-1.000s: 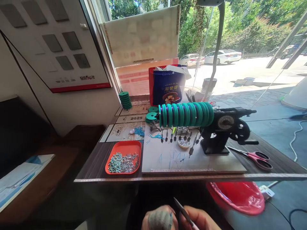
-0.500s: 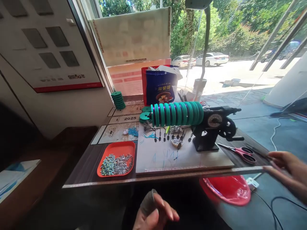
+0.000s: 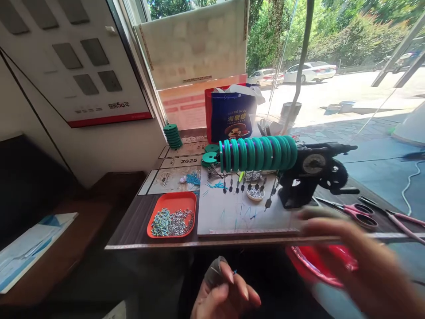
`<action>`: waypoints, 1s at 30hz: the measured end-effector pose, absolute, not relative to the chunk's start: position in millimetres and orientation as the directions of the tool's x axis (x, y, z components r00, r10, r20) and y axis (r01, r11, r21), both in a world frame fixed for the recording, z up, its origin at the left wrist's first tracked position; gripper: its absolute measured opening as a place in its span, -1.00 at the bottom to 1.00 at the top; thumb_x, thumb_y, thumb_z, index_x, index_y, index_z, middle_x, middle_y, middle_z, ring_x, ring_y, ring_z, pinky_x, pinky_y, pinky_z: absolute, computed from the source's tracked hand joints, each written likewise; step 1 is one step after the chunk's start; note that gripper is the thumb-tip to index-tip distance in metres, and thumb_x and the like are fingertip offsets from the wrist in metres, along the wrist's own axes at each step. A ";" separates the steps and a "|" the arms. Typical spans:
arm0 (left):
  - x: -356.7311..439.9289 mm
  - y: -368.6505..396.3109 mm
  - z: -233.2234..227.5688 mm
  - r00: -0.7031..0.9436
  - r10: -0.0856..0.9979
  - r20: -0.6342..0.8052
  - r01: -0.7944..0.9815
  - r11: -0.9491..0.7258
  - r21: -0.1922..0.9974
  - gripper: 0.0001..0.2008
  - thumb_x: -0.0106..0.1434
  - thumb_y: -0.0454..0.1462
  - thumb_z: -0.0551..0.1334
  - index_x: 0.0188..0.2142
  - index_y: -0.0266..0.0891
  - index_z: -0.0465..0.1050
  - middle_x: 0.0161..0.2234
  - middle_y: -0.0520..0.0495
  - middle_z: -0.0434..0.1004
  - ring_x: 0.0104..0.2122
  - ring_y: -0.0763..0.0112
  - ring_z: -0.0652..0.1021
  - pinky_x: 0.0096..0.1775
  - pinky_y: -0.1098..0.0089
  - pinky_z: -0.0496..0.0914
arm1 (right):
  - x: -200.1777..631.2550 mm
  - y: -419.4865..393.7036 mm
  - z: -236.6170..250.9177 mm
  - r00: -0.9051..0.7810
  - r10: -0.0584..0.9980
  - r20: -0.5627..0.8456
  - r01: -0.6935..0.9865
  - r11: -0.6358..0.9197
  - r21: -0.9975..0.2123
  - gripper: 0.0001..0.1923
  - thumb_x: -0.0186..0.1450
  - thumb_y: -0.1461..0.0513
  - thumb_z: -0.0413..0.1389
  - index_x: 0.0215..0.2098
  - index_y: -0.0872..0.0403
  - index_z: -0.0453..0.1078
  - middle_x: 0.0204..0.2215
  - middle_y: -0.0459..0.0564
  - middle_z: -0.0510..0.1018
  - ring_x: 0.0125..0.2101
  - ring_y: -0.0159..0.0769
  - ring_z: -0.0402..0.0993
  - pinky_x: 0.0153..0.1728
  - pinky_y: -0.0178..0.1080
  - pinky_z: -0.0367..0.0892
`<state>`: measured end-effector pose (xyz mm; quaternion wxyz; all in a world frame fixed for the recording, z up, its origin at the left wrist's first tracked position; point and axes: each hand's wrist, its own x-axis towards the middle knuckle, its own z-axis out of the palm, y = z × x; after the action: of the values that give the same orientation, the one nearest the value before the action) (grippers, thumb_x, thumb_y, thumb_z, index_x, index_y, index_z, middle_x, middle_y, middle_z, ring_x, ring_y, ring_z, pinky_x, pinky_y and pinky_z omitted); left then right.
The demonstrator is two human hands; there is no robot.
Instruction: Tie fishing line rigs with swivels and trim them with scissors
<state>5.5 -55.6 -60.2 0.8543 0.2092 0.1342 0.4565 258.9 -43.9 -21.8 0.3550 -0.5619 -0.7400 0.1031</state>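
Observation:
My left hand (image 3: 222, 294) is low in front of the table edge, a grey cot on one finger, its fingertips pinched on a tiny blue piece (image 3: 235, 271). My right hand (image 3: 358, 261) is blurred, fingers spread and empty, over the table's front edge near the black hand-crank winder (image 3: 312, 177). The winder's shaft carries a row of green spools (image 3: 259, 153), with small hooks and weights hanging below. Pink-handled pliers (image 3: 400, 217) lie at the far right beside pink scissors (image 3: 358, 212).
An orange tray (image 3: 172, 200) of small metal and blue parts sits beside a white board (image 3: 239, 217) with a small bead dish (image 3: 255, 194). A stack of green discs (image 3: 172, 135) and a blue bag (image 3: 232, 117) stand behind. A red basin (image 3: 305, 263) sits under the table.
My right hand held a pointed tool near my left hand, carried it to the table's far right, left it there and now swings back left, empty. My left hand stays low.

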 end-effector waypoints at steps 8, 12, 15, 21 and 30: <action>0.5 -54.9 -52.7 0.602 0.790 -0.116 -0.740 0.606 0.290 -0.93 0.14 -0.27 0.21 -0.33 -0.17 0.38 -0.45 0.07 0.48 -0.34 0.45 0.52 -0.23 0.38 0.32 | 158.9 -21.8 17.6 -0.635 0.762 -0.126 0.436 0.219 -0.873 -0.66 0.14 0.39 -0.07 -0.12 0.09 0.26 -0.30 0.02 0.50 -0.32 -0.28 0.44 -0.37 -0.32 0.29; 2.8 -48.7 -44.4 0.626 0.778 -0.054 -0.713 0.599 0.364 -0.91 0.10 -0.24 0.22 -0.39 -0.19 0.40 -0.51 0.06 0.44 -0.44 0.41 0.50 -0.31 0.36 0.34 | 159.9 -22.2 -1.8 -0.690 0.718 -0.092 -0.319 -0.416 -0.851 -0.79 0.08 0.32 -0.02 -0.27 0.09 0.16 -0.43 -0.05 0.48 -0.59 -0.48 0.38 -0.70 -0.52 0.04; 3.7 -41.1 -34.1 0.511 0.858 -0.053 -0.702 0.452 0.551 -0.89 -0.02 -0.30 0.32 -0.44 -0.17 0.43 -0.46 0.03 0.44 -0.40 0.42 0.47 -0.25 0.36 0.33 | 156.8 -23.6 -9.8 -0.654 0.756 -0.031 -0.582 -0.530 -0.616 -0.64 0.02 0.29 -0.02 -0.19 0.07 0.11 -0.47 -0.08 0.48 -0.80 -0.61 0.15 -0.76 -0.52 -0.04; 19.7 -27.6 -17.2 -0.043 0.954 0.297 -0.215 -0.299 0.930 -0.90 -0.09 -0.36 0.35 -0.58 -0.23 0.44 -0.40 -0.07 0.40 -0.39 0.36 0.37 -0.31 0.43 0.23 | 163.6 -23.8 1.3 -0.653 0.757 0.030 -0.611 -0.503 -0.611 -0.36 -0.07 0.25 -0.03 0.03 -0.03 0.13 -0.10 -0.04 0.40 -0.79 -0.71 0.14 -0.76 -0.53 -0.07; 28.0 -17.2 -6.6 0.267 0.948 0.174 -0.114 -0.148 0.982 -0.67 0.11 -0.08 0.20 -0.63 -0.27 0.30 -0.60 0.01 0.20 -0.55 0.50 0.23 -0.45 0.44 0.12 | 181.4 -10.9 29.0 -0.442 0.873 0.205 0.381 0.390 -0.838 -0.44 0.13 0.33 -0.11 0.13 0.09 0.11 0.01 0.13 0.36 -0.14 -0.20 0.39 -0.11 -0.13 0.27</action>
<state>28.0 -17.2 -6.6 0.5449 0.5803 0.3591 0.4872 181.4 -10.9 29.0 0.3326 -0.4102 -0.7645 0.3696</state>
